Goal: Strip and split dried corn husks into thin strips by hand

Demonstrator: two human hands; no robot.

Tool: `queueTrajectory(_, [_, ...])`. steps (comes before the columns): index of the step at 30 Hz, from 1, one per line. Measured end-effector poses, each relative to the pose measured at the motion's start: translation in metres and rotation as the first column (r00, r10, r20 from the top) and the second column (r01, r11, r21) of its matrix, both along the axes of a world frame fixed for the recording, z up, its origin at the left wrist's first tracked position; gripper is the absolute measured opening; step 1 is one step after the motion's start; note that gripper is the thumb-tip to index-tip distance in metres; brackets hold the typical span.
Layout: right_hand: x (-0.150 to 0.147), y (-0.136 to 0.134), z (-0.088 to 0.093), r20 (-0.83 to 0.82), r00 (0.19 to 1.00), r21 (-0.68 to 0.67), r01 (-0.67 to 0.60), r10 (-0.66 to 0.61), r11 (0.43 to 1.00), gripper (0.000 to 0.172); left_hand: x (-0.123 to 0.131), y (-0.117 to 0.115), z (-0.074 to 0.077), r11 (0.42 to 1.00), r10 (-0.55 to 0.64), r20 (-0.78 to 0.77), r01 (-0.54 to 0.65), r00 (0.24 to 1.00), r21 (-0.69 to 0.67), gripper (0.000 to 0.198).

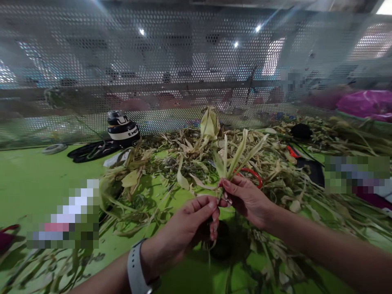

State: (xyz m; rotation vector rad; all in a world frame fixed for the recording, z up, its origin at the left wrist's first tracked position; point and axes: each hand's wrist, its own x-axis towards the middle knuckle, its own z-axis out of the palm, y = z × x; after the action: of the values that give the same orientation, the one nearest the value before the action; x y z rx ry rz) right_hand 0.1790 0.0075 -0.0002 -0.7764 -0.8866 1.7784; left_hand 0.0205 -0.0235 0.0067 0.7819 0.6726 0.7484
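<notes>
A pale yellow-green plant piece [235, 157] with several long, spread leaves stands upright between my hands. My left hand [186, 224], with a light watch strap at the wrist, pinches the base of its stem from below. Just above and to the right, my right hand [246, 200] closes its thumb and fingers on the lower part of the same piece. The two hands' fingertips nearly meet. Behind the right hand, red handle loops [255, 176] rest among dry leaves [196, 163].
Dry leaves and stalks cover much of the green table [24, 175]. A dark bottle or jar [122, 128] stands at the back left beside a black coil [88, 151]. A perforated panel [183, 61] rises behind. A magenta bag [367, 104] lies far right.
</notes>
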Motion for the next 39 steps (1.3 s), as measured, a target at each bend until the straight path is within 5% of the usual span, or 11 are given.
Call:
queueTrajectory(6, [0.003,-0.004,0.007,0.101,0.994,-0.011,-0.029,0.03,1.0,0.02,-0.011,0.001,0.01,0.999,-0.051,0.025,0.051,0.998,-0.01,0.012])
queueTrajectory(12, [0.015,0.036,0.024,0.415,0.908,0.162,-0.131,0.053,0.978,0.027,-0.042,0.03,0.054,0.958,0.265,0.234,-0.283,0.935,0.048,0.015])
queueTrajectory(14, [0.012,0.06,0.029,0.663,0.743,0.367,-0.212,-0.095,0.906,0.017,-0.05,0.041,0.068,0.939,0.31,0.33,-0.341,0.892,0.037,0.021])
queueTrajectory(17, [-0.003,0.094,0.026,0.814,0.375,0.579,-0.468,-0.443,0.668,0.017,-0.057,0.051,0.082,0.927,0.324,0.435,-0.374,0.84,0.031,0.026])
queueTrajectory(19, [-0.017,0.11,0.017,0.8,0.257,0.569,-0.613,-0.542,0.549,0.019,-0.06,0.055,0.086,0.915,0.338,0.477,-0.402,0.811,0.035,0.026])
queueTrajectory(21, [-0.028,0.12,0.009,0.804,0.237,0.55,-0.644,-0.546,0.531,0.011,-0.062,0.059,0.085,0.902,0.359,0.5,-0.431,0.788,0.031,0.026])
queueTrajectory(24, [-0.032,0.124,0.011,0.805,0.247,0.556,-0.633,-0.54,0.539,0.003,-0.064,0.068,0.079,0.889,0.399,0.48,-0.458,0.781,0.005,0.026])
queueTrajectory(28, [-0.019,0.118,0.038,0.796,0.318,0.6,-0.525,-0.515,0.603,0.012,-0.064,0.082,0.069,0.869,0.463,0.393,-0.495,0.795,-0.024,0.027])
queueTrajectory(30, [-0.013,0.115,0.05,0.771,0.501,0.6,-0.363,-0.394,0.713,0.009,-0.062,0.087,0.065,0.861,0.485,0.359,-0.508,0.797,-0.037,0.027])
queueTrajectory(34, [-0.008,0.108,0.063,0.589,0.803,0.36,-0.161,-0.09,0.919,0.013,-0.055,0.089,0.056,0.856,0.489,0.288,-0.517,0.823,0.023,0.023])
queueTrajectory(39, [-0.007,0.087,0.084,0.514,0.857,0.345,-0.251,0.041,0.905,0.014,-0.04,0.09,0.052,0.834,0.495,0.11,-0.507,0.862,0.217,0.016])
